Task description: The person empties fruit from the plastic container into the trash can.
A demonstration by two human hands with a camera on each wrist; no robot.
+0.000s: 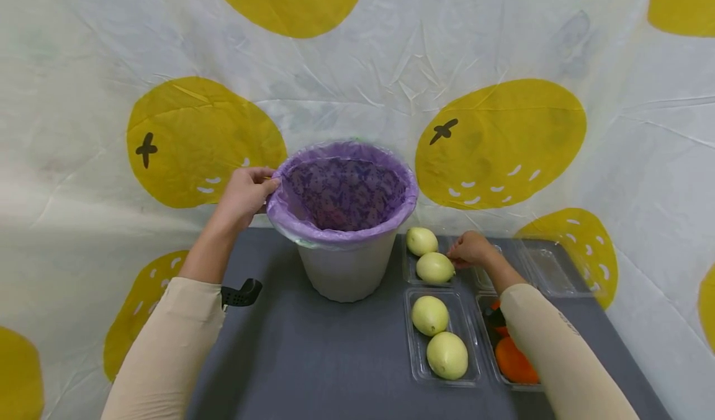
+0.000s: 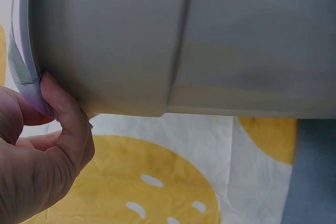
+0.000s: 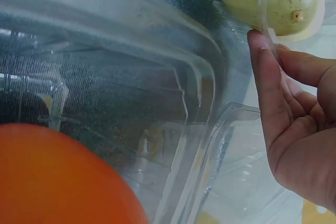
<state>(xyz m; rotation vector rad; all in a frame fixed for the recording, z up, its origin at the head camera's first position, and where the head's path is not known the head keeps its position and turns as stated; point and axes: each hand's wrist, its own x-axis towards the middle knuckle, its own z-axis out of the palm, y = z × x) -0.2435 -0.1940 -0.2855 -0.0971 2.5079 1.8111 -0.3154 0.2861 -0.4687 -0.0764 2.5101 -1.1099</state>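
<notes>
A pale waste bin (image 1: 346,271) stands upright on the table, lined with a purple plastic bag (image 1: 341,218) folded over its rim. My left hand (image 1: 244,196) pinches the rim and bag at the bin's left side, and the left wrist view shows thumb and fingers around that edge. Two pale yellow-green melon-like fruits (image 1: 435,267) sit in a clear plastic tray (image 1: 410,274) right of the bin. My right hand (image 1: 472,249) pinches this tray's right edge, close beside the nearer fruit; in the right wrist view the thin clear wall (image 3: 264,3) runs between thumb and fingers.
A second clear tray (image 1: 416,367) in front holds two similar fruits. Beside it, partly hidden by my right forearm, a tray (image 1: 491,361) holds an orange item (image 1: 514,361). Another clear tray (image 1: 550,265) lies at the back right. A fruit-printed sheet (image 1: 357,66) hangs behind the table.
</notes>
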